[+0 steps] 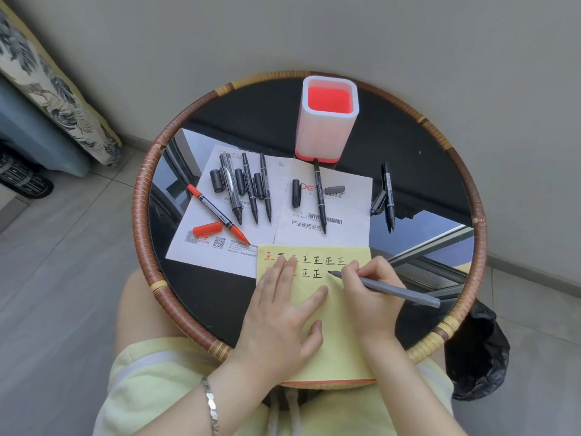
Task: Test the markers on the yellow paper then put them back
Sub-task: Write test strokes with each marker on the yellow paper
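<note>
Head view: the right hand's fingers are pinched round the grey marker low on its barrel. Its tip touches the yellow paper at the end of the second row of test characters. The left hand lies flat with straight fingers, pressing the sheet down at the near edge of the table.

I'd judge the marker light, stiff and smooth, best held where it is now, close to the tip. The paper looks thin and floppy, overhangs the near edge, and would likely slide on the glossy top without that palm on it.

Beyond it, white leaflets carry a red marker with its red cap beside it, several uncapped black markers and loose dark caps. One more black marker lies on bare glass toward the right edge. With the tips exposed, a passing wrist could smear.

The pen holder, white with a red inside, stands upright at the far edge, and reaching it means passing over that scatter. A black bag sits on the floor beyond the right edge.
</note>
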A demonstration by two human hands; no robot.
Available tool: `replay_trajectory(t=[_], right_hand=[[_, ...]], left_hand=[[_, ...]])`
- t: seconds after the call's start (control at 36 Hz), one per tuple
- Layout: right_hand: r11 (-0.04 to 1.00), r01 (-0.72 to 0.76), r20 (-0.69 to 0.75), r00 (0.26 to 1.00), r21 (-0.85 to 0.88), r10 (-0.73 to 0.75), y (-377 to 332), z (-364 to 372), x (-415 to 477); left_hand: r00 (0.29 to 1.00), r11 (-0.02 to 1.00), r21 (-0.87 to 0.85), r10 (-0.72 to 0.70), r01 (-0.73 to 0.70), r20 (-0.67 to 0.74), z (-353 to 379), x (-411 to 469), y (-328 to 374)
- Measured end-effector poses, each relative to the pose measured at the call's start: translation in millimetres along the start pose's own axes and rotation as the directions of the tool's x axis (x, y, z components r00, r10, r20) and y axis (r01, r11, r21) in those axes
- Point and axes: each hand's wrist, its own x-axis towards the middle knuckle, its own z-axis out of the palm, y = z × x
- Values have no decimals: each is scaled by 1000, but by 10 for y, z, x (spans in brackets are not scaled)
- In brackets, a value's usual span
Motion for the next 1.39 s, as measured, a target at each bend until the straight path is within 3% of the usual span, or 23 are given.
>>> replay_trajectory(t=[1.39], right_hand=[[1000, 9, 18, 1000, 11, -10, -34, -8, 2]], left_hand=[[998, 1000, 13, -26, 25, 61, -32, 3, 14]])
